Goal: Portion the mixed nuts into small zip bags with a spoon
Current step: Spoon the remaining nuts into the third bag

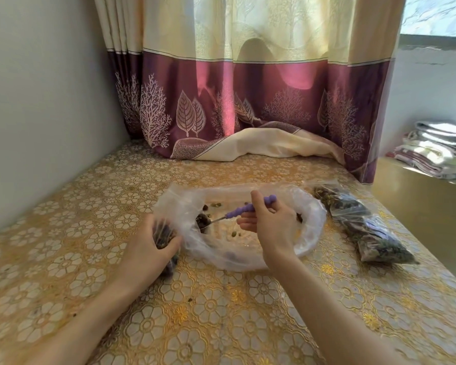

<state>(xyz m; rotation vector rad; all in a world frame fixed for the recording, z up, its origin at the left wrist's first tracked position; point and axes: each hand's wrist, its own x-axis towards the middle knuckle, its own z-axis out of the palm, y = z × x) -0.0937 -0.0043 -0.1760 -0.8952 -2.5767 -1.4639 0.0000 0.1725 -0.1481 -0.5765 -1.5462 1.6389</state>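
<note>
Two hands work on the table (63, 233) in the head view, the only view here.

L hand (153, 241) has its fingers curled round a small zip bag (166, 233), partly filled w/ dark nuts. The bag sits at the left edge of the big clear bag (248, 248), touching it.

R hand (269, 219) pinches the purple handle of the spoon (250, 206), thumb on top, fingers curled under. The metal bowl end is down inside the big bag w/ a dark clump of nuts (202, 219) on it, near the small bag.

Only a few nuts are left in the big bag, so it looks almost done. Filled bags (363, 222) lie well apart on the right side.

How it will handle, I think: the bags are thin, soft and floppy, prob. slippery too. The small bag's mouth can fold shut, so hold it near the top rim and keep it open. Nuts are light and roll off easy, so keep the spoon flat. Best grip on the spoon is mid handle, on the bumpy part.
</note>
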